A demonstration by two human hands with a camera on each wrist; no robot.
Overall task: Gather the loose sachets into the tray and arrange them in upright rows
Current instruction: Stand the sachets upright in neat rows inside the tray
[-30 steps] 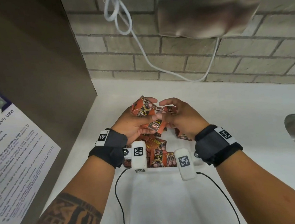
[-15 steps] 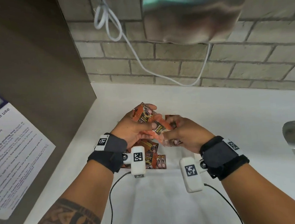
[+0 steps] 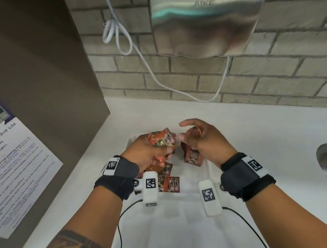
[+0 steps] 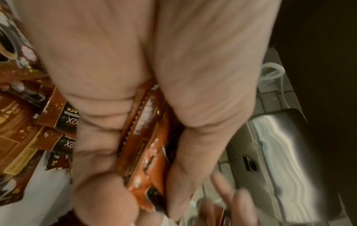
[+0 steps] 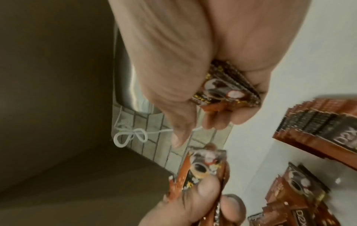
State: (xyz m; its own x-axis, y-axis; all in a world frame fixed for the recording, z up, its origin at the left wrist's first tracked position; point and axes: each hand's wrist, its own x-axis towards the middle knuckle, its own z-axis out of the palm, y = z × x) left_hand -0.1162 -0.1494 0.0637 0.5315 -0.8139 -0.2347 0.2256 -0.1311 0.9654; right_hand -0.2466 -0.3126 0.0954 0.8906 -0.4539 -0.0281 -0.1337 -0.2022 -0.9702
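Left hand fingers curled, gripping; right hand loosely cupped, forefinger extended; both forearms raised, wrists strapped

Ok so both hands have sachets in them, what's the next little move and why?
Probably lower the right hand and stand its few sachets against the upright row just below it. That row already stands in the white tray, while the left hand grips a bunch waiting to be sorted, and more lie flat.
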